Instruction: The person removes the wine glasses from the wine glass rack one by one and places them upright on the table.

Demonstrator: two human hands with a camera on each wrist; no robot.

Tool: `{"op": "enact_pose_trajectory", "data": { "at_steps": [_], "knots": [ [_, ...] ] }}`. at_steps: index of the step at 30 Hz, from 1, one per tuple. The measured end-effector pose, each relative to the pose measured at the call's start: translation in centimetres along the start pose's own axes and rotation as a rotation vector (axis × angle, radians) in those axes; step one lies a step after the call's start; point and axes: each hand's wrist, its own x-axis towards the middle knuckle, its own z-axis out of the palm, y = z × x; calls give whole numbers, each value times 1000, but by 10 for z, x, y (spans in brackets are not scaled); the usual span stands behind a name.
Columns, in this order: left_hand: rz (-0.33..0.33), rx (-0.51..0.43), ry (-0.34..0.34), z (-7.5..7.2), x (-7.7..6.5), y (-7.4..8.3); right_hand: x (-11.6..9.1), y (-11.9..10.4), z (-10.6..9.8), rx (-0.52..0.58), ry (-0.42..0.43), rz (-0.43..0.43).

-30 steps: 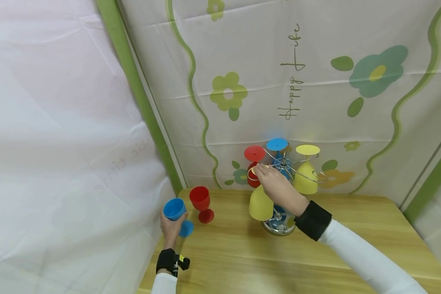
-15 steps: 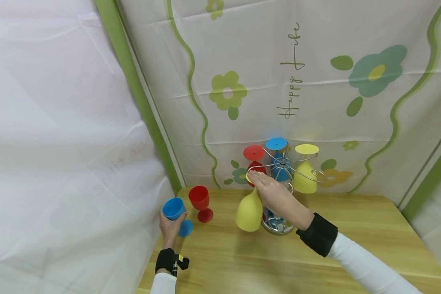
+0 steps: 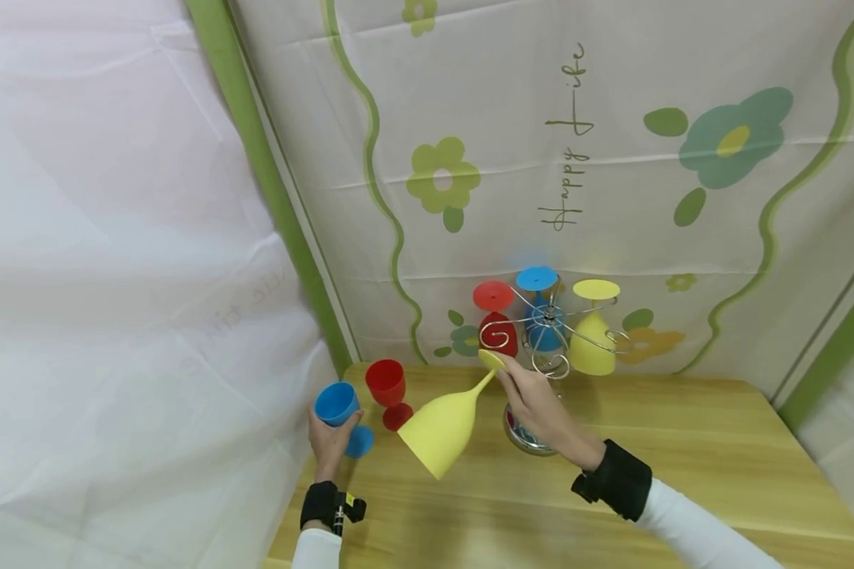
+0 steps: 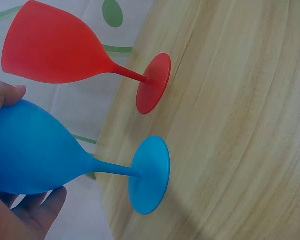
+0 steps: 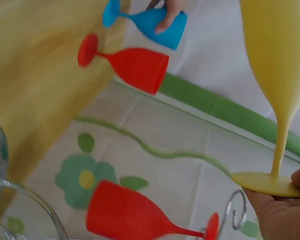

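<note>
My left hand [image 3: 329, 444] grips the bowl of a blue goblet [image 4: 35, 150] at the table's left side. In the left wrist view its foot appears to rest on the table. Beside it stands an upright red goblet [image 4: 60, 47], untouched. My right hand [image 3: 544, 407] holds a yellow goblet [image 3: 441, 431] by its foot, in front of a chrome goblet rack [image 3: 549, 319]. That goblet tilts, its mouth pointing down and to the left. In the right wrist view, the thumb lies on the foot [image 5: 265, 184] with fingers beneath it.
Upside down on the rack hang a red goblet [image 3: 493, 295], a blue goblet [image 3: 537, 279] and another yellow goblet [image 3: 594, 344]. Curled wire arms stick out from the rack's top. A printed curtain [image 3: 498, 103] stands behind the wooden table [image 3: 655, 442], and white cloth [image 3: 128, 316] hangs on the left.
My right hand has drawn the yellow goblet off the rack, forward and left, tipping it from upside down to slanted. The left hand and its blue goblet have stayed in place.
</note>
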Motion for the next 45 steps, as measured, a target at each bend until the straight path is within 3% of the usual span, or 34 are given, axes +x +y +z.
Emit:
{"op": "enact_pose_trajectory", "data": {
  "at_steps": [6,13,18,24,30,40,45],
  "knots": [
    [-1,4,-5,0,-1,-1,-20,14,5,232,-16,258],
    [-15,9,14,-1,-2,-1,-41,33,2,495,-139,594],
    [-21,12,26,0,-1,1,-55,47,1,635,-200,741],
    [-14,13,42,1,1,4,-70,63,1,828,-290,804],
    [-16,29,48,1,0,1,-79,75,4,952,-279,860],
    [-4,117,11,5,-1,5,-84,83,3,1043,-259,909],
    [-49,121,-24,-4,-6,12,-85,82,2,1073,-260,904]
  ]
}}
